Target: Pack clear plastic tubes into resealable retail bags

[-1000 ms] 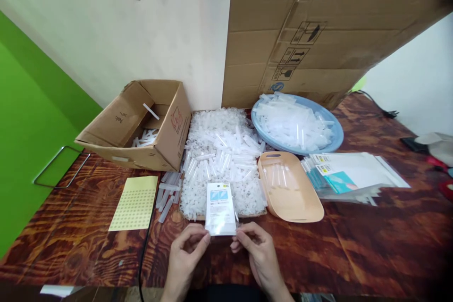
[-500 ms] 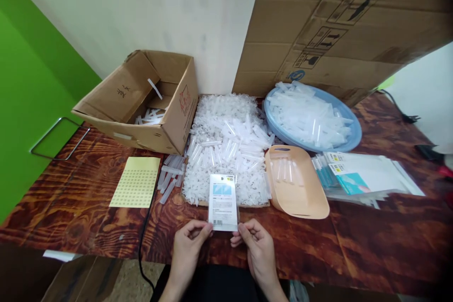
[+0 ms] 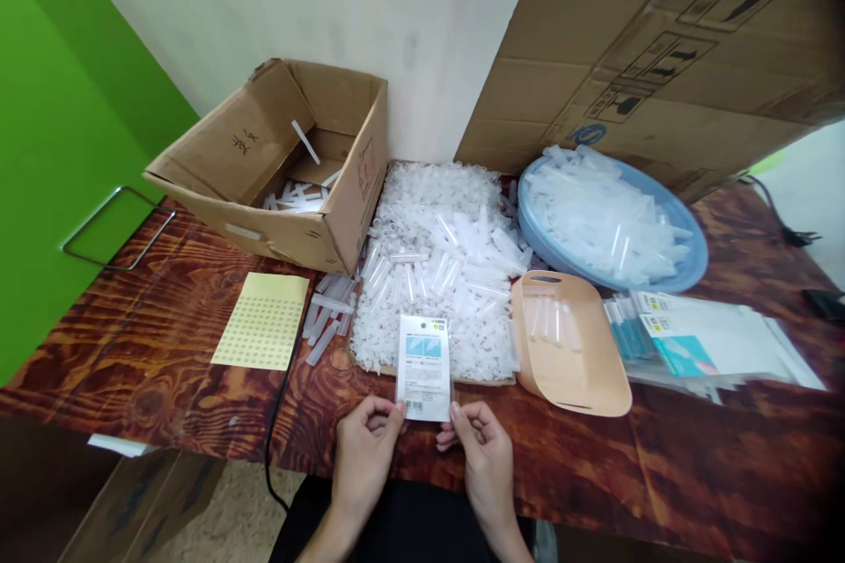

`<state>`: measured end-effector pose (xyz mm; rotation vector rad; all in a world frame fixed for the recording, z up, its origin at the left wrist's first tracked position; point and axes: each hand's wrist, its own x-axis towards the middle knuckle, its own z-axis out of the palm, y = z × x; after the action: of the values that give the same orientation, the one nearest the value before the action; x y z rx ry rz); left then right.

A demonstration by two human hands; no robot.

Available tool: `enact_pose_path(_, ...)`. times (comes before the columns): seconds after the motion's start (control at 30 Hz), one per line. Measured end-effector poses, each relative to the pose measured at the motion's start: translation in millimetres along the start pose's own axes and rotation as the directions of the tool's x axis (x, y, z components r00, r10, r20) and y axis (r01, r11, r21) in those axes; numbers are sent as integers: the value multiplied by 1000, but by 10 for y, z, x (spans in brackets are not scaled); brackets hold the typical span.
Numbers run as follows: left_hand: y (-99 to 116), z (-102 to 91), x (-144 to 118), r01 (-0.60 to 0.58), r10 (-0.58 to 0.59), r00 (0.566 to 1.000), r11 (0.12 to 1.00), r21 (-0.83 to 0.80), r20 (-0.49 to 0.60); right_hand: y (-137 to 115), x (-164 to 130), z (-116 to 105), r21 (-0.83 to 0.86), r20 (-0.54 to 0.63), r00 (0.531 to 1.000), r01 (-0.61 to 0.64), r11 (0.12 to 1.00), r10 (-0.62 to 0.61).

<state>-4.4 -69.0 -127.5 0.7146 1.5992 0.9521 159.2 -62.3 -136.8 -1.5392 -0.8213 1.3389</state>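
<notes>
A flat white printed package in a clear sleeve is held upright near the table's front edge, its barcode at the bottom. My left hand pinches its lower left corner between thumb and fingers. At the lower right corner, my right hand grips it the same way. Right behind the package lies a wide heap of small clear plastic pieces, with several translucent tubes on top. Part of the heap is hidden by the package.
An open cardboard box stands left, near a yellow sticker sheet. To the right are a blue basin of translucent pieces, a tan tray with several tubes, and stacked packages. A black cable hangs over the front edge.
The camera view has shifted and tilted slightly, so everything sits differently in the picture. Both hands keep their hold on the package, which looks slightly more upright.
</notes>
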Motion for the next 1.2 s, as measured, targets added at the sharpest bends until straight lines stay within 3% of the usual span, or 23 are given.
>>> enact_pose_path(0.23,1,33,37,-89,105,992,977,196,-69,-19,1,76,-128,-32,999,28,991,-33)
enact_pose_path(0.47,24,23,38,-131,151,986,961,245,-66,-111,17,162,-252,-86,996,-3,968,-19)
enact_pose_path(0.53,12,6,48,-119,134,989,973,198,-66,-126,35,180,-240,-113,994,-28,970,0)
enact_pose_path(0.67,24,-29,83,-71,66,996,994,-83,-57,-144,38,168,-192,-112,993,0,981,-21)
enact_pose_path(0.73,62,-26,86,-34,46,997,982,-187,58,-154,26,128,-172,-68,997,34,985,-47)
enact_pose_path(0.83,135,4,64,1,48,975,976,-218,216,-167,28,38,-93,-3,996,87,992,-87)
enact_pose_path(1.0,240,19,27,-33,94,971,963,-269,219,-265,81,-5,62,80,992,92,994,-97)
enact_pose_path(1.1,316,-25,11,-53,132,951,961,-273,279,-416,91,65,86,246,967,53,995,-73)
enact_pose_path(1.2,401,-95,-25,-56,156,929,956,-288,336,-596,85,90,249,431,902,-100,963,-18)
